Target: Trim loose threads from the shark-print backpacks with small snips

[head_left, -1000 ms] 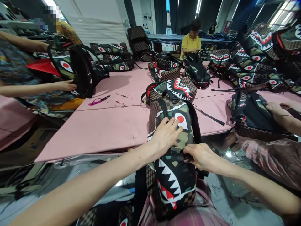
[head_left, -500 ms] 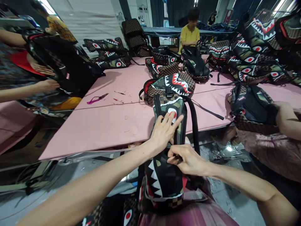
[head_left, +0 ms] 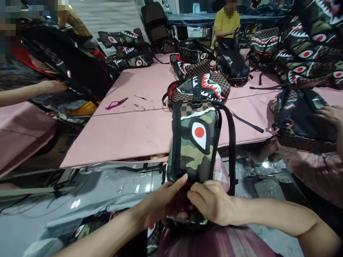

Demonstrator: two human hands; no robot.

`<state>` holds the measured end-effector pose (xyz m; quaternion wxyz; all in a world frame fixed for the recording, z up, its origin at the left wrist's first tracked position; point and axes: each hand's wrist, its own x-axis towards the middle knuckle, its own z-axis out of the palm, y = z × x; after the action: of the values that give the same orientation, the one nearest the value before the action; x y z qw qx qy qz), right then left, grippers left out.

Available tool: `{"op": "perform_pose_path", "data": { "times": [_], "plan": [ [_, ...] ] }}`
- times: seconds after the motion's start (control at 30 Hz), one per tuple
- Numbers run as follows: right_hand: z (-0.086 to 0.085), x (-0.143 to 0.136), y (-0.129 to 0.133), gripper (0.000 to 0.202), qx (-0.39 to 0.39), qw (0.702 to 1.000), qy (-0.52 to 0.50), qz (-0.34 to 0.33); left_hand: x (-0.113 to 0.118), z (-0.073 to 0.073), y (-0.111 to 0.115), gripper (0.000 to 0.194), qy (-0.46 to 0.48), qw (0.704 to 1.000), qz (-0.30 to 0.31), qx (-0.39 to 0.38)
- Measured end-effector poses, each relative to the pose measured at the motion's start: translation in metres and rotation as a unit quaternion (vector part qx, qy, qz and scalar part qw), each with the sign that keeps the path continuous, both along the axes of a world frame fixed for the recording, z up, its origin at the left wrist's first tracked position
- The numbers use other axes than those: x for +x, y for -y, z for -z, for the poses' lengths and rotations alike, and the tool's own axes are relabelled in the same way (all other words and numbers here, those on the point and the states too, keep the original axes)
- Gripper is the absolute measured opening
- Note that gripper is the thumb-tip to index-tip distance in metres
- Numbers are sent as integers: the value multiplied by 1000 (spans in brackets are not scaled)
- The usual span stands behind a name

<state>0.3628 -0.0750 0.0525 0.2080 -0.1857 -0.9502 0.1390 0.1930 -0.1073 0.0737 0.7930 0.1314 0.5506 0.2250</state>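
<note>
A camouflage backpack [head_left: 193, 157] with a white-and-red eye print and checked trim stands on my lap, its upper end leaning against the pink table. My left hand [head_left: 167, 200] grips its near part, thumb lying along the black edge and the other fingers mostly hidden in the dark fold. Right beside it my right hand [head_left: 211, 201] is closed, fingers curled onto the same edge; a small piece such as a zipper pull cannot be made out. A black strap [head_left: 230, 142] hangs down the bag's right side.
Just beyond lies another shark-mouth backpack [head_left: 200, 89] on the pink table [head_left: 128, 139]. Purple-handled snippers [head_left: 117, 103] lie to the left. Stacked backpacks [head_left: 302, 53] fill the far right. Co-workers handle a black bag [head_left: 69, 60] on the left and a backpack [head_left: 302, 114] on the right.
My left hand has moved off the eye print down to the bag's near edge. The near shark-teeth part has folded out of sight, and the right hand is slightly lower.
</note>
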Motion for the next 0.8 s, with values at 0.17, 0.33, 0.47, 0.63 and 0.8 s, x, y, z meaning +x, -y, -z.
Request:
{"op": "perform_pose_path", "data": {
  "times": [0.17,0.33,0.47,0.63,0.8],
  "plan": [
    [15,-9,10,21,167,982,36,-82,-2,38,3,15,-26,985,-170,-26],
    [24,14,7,28,118,990,34,-62,13,52,23,11,11,965,-259,26],
    [28,31,12,30,122,990,54,-46,28,55,32,14,14,958,-283,45],
    [27,36,19,29,117,990,73,-25,35,61,38,12,69,955,-254,140],
    [16,53,12,33,88,991,97,-7,40,58,37,12,58,954,-251,153]
  ]
}}
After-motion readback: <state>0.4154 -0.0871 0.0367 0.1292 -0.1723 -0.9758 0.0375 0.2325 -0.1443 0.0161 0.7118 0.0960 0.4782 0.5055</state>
